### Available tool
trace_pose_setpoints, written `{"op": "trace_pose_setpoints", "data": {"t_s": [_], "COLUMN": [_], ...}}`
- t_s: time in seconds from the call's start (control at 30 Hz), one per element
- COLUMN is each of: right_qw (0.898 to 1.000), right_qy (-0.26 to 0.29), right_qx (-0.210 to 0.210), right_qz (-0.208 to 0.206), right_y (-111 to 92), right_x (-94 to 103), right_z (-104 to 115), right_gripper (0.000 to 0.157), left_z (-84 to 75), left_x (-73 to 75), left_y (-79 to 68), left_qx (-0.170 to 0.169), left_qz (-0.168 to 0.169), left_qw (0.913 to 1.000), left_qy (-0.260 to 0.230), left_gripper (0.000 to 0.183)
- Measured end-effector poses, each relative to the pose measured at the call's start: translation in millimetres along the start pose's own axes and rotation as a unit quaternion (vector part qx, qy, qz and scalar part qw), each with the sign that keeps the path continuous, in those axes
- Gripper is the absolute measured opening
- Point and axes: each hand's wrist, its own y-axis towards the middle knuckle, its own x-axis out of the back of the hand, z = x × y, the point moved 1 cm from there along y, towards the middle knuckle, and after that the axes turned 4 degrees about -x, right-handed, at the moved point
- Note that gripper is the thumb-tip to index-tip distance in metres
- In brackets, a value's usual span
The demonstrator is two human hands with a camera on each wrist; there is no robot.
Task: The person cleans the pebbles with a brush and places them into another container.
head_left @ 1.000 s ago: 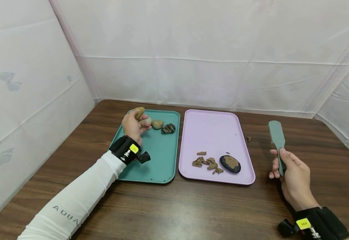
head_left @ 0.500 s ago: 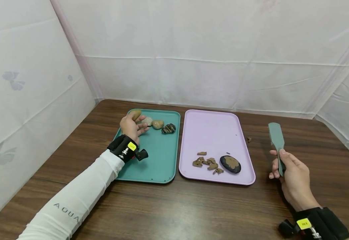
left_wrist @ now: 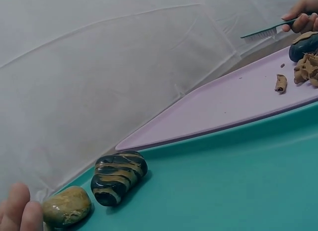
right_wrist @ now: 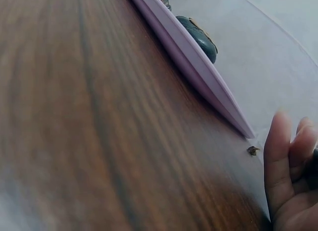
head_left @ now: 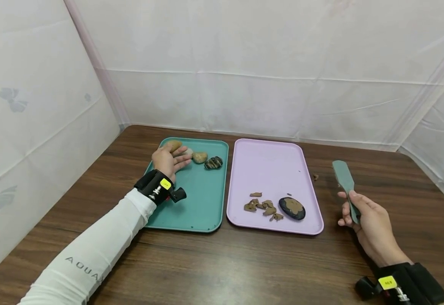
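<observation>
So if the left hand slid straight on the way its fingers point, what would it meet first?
The left hand lies on the teal tray, fingers pointing right along the row of stones. First would likely be the pale stone at its fingertips, then the tan stone. Whether it already touches is unclear.

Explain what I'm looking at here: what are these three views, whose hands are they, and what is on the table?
These are a person's two bare hands, filmed by one camera on the head and one strapped to each wrist. The wide picture is the head view; the two close ones look out from the wrists.

On the wooden table lie a teal tray and a lilac tray. The left hand rests, fingers out, on stones at the teal tray's far end; beside it lie a tan stone and a striped dark stone. The lilac tray holds a dark stone smeared with brown and brown scraps.

The right hand grips a grey-green brush by its handle, beside the lilac tray.
</observation>
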Motion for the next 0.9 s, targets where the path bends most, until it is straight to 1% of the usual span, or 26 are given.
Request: {"op": "trace_pose_setpoints", "data": {"t_s": [0.2,0.4,0.6,0.9], "right_qw": [1.0,1.0,1.0,1.0], "right_qy": [0.005,0.006,0.004,0.0], "right_qx": [-0.002,-0.001,-0.003,-0.008], "right_qz": [0.005,0.015,0.024,0.023], "right_y": [1.5,1.2,0.3,-1.7], "right_x": [-2.1,-1.6,-1.0,0.5], "right_z": [0.3,0.6,2.2,0.3], "right_gripper": [0.025,0.025,0.025,0.025], "left_z": [-5.0,-7.5,-7.2,-6.4], "left_x": [1.3,0.7,0.0,0.5], "left_y": [0.2,3.7,5.5,5.6], "left_qx": [0.024,0.04,0.049,0.051], "left_qz": [0.009,0.025,0.042,0.042], "left_qw": [0.9996,0.9983,0.9966,0.996], "left_qy": [0.007,0.034,0.051,0.06], "left_gripper": [0.047,0.047,0.049,0.05]}}
